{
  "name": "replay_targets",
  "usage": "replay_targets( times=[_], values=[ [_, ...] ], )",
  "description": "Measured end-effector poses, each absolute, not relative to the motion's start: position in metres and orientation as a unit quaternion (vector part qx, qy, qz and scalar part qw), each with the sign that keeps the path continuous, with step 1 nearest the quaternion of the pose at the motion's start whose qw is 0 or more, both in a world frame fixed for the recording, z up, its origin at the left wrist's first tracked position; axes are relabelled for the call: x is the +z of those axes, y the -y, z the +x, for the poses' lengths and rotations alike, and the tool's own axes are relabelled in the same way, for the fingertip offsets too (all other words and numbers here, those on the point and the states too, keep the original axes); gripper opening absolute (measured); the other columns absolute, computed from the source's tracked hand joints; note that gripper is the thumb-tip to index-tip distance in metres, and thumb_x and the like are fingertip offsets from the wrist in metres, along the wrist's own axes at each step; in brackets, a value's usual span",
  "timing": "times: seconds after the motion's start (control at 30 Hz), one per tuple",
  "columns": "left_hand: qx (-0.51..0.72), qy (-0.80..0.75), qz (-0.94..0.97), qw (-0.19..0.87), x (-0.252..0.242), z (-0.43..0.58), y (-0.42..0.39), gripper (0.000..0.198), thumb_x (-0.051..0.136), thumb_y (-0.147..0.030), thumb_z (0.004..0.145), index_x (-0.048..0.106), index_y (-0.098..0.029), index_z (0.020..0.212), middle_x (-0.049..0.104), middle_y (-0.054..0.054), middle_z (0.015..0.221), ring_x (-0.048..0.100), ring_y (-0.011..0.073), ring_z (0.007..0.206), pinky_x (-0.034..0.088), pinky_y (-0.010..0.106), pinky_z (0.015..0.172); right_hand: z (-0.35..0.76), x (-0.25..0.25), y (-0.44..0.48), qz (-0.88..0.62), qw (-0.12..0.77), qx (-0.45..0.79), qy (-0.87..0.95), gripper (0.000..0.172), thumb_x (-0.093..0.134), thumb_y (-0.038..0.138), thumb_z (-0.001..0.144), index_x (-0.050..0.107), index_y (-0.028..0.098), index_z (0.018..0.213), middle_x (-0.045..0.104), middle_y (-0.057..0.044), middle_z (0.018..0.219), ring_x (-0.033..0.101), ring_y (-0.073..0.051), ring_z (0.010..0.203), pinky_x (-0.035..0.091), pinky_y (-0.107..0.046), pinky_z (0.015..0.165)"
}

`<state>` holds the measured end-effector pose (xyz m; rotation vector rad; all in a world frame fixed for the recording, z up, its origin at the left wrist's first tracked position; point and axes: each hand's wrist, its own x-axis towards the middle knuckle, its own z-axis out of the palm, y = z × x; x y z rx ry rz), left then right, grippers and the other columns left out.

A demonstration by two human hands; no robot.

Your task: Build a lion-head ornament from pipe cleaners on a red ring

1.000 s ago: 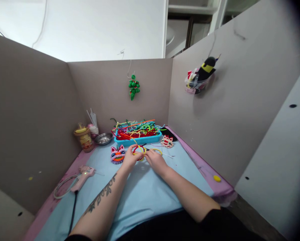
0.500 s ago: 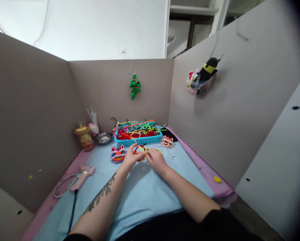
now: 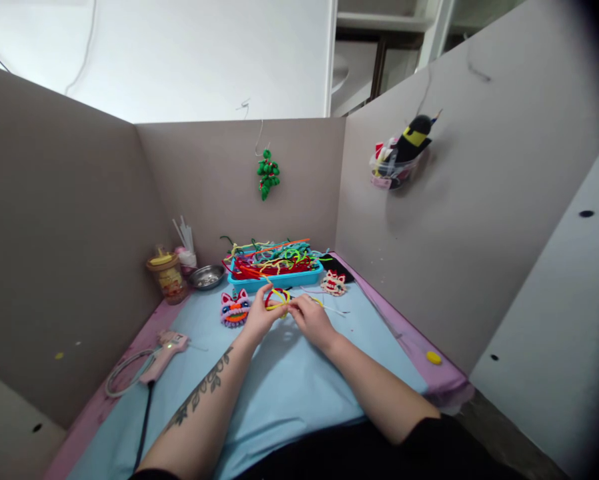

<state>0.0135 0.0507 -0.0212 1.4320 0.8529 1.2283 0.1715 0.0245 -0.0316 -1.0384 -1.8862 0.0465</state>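
Observation:
Over the middle of the light blue cloth, my left hand [image 3: 262,317] pinches a looped bundle of yellow and red pipe cleaners [image 3: 281,295] between thumb and fingers. My right hand [image 3: 310,316] closes on the same bundle from the right, fingertips meeting the left ones. A yellow strand shows past the right knuckles. Just left of my left hand lies a lilac lion-head craft [image 3: 235,309] with pink ears and an orange mouth. Beyond my right hand is a cream and red one [image 3: 334,283]. The part between my fingertips is mostly hidden.
Behind the hands stands a blue tray [image 3: 259,283] heaped with pipe cleaners. To the left are a metal bowl [image 3: 207,277], a lidded cup [image 3: 168,276] and a pink glue gun [image 3: 165,355] with its cord. Grey panels [image 3: 239,180] enclose the table on three sides.
The looped pipe cleaners have turned slightly between my fingers, with more yellow facing me now. Both hands stay nearly in place, and the view has shifted a little.

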Motion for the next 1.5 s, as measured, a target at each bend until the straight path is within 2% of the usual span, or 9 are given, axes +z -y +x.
replay_targets(
  times=[0.27,0.57,0.77,1.13,1.5],
  values=[
    [0.51,-0.34,0.614,0.497,-0.0219,0.0166,-0.0489,0.08,0.072,-0.031,0.063,0.031,-0.016,0.129,0.063,0.002,0.075,0.062,0.0157,0.07,0.047,0.027,0.064,0.1707,-0.0321,-0.0248,-0.432,0.482,0.03,0.761,0.012,0.044,0.019,0.086,0.056,0.018,0.086,0.058,-0.004,0.081,0.056,-0.016,0.076,0.043,-0.027,0.07],
    [0.496,-0.366,0.591,0.52,-0.0203,0.0158,-0.0493,0.082,0.072,-0.029,0.06,0.029,-0.015,0.128,0.06,-0.001,0.069,0.058,0.0123,0.059,0.041,0.022,0.054,0.171,-0.0289,-0.0208,-0.447,0.422,-0.035,0.788,0.012,0.046,0.02,0.085,0.058,0.02,0.087,0.058,-0.005,0.084,0.055,-0.017,0.076,0.043,-0.026,0.069],
    [0.484,-0.384,0.607,0.499,-0.0188,0.0158,-0.0477,0.076,0.07,-0.025,0.061,0.031,-0.015,0.126,0.058,-0.002,0.067,0.056,0.0119,0.058,0.042,0.023,0.057,0.1722,-0.0264,-0.0209,-0.464,0.403,-0.067,0.786,0.015,0.045,0.014,0.085,0.059,0.02,0.088,0.059,-0.007,0.086,0.055,-0.018,0.081,0.042,-0.027,0.072],
    [0.476,-0.39,0.601,0.51,-0.0161,0.0122,-0.0463,0.069,0.07,-0.022,0.061,0.037,-0.016,0.121,0.062,0.0,0.073,0.059,0.0137,0.066,0.044,0.024,0.062,0.1715,-0.0292,-0.0221,-0.456,0.429,-0.05,0.778,0.015,0.046,0.014,0.084,0.059,0.02,0.088,0.058,-0.007,0.085,0.054,-0.019,0.081,0.042,-0.028,0.072],
    [0.49,-0.349,0.572,0.558,-0.02,0.0132,-0.0483,0.082,0.075,-0.031,0.061,0.03,-0.014,0.128,0.061,0.001,0.072,0.06,0.0142,0.066,0.045,0.028,0.065,0.1707,-0.0302,-0.0217,-0.444,0.471,-0.008,0.762,0.01,0.047,0.023,0.085,0.057,0.02,0.084,0.059,-0.005,0.08,0.055,-0.017,0.077,0.042,-0.027,0.07]
  ],
)
